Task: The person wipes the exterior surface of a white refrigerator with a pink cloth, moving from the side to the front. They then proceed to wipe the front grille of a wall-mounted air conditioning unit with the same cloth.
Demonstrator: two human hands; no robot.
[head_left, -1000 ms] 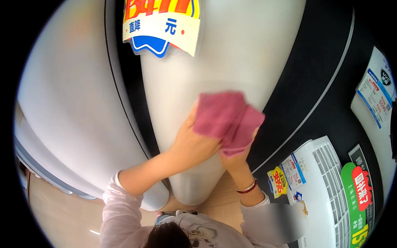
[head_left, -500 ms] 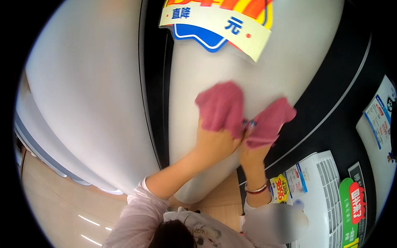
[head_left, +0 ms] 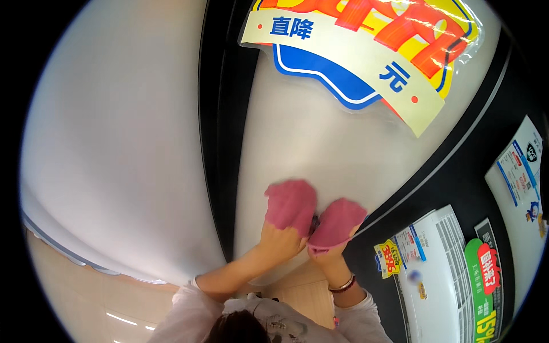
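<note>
A dusty-pink cloth (head_left: 290, 203) covers the fingers of my left hand (head_left: 283, 237), which holds it against the lower part of a tall rounded white appliance (head_left: 286, 137). Beside it my right hand (head_left: 329, 257) grips another pink piece of cloth (head_left: 340, 223); whether the two pieces are one cloth I cannot tell. The hands are close together, with a small dark spot between them that I cannot make out. Most fingers are hidden under the fabric. A bracelet (head_left: 345, 284) circles my right wrist.
Above the hands, a large yellow, red and blue price sign (head_left: 354, 63) is fixed to the appliance. Another white rounded unit (head_left: 126, 143) stands left, past a black gap. At right, a white wall unit (head_left: 434, 274) with labels hangs on a black panel (head_left: 394, 211).
Both hands have moved down the white surface and slightly left with the pink cloth. More of the price sign has come into view.
</note>
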